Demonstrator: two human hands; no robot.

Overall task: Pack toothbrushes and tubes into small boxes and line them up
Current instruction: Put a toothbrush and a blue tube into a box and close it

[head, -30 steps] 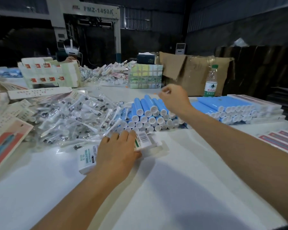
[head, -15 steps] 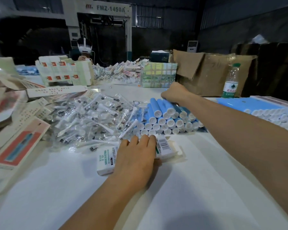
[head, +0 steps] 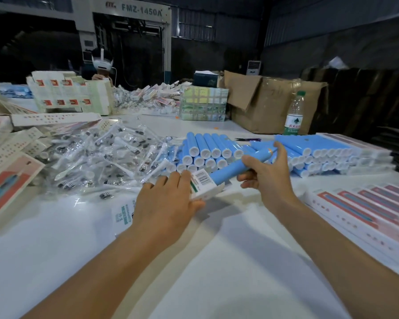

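While the right hand (head: 266, 180) grips one blue tube (head: 237, 166) with curled fingers and thumb, its lower end points toward the open end of the small white box (head: 204, 184), touching or just short of it; whether it has entered cannot be told. The left hand (head: 168, 203) presses flat on the box, fingers straight, holding it down on the white table (head: 217, 261).

Progress, judged from this view:
- Current box: unfilled. No toothbrush head is seen in it, though the interior is hidden.
- Supply remaining: a stack of blue tubes (head: 205, 155) lies just beyond the left fingertips; a second, larger stack (head: 327, 155) lies beyond the right hand. A heap of bagged toothbrush heads (head: 97, 157) lies to the left of the left hand.
- Flat box blanks (head: 7, 183) lie further left, unfolded.
- Packed boxes: a row (head: 366, 210) lies to the right of the right forearm; whether these are filled cannot be told.

Judgement: the task is at an early-to-middle stage. Most stock is unpacked, and insertion, closing and lining up of this box remain.
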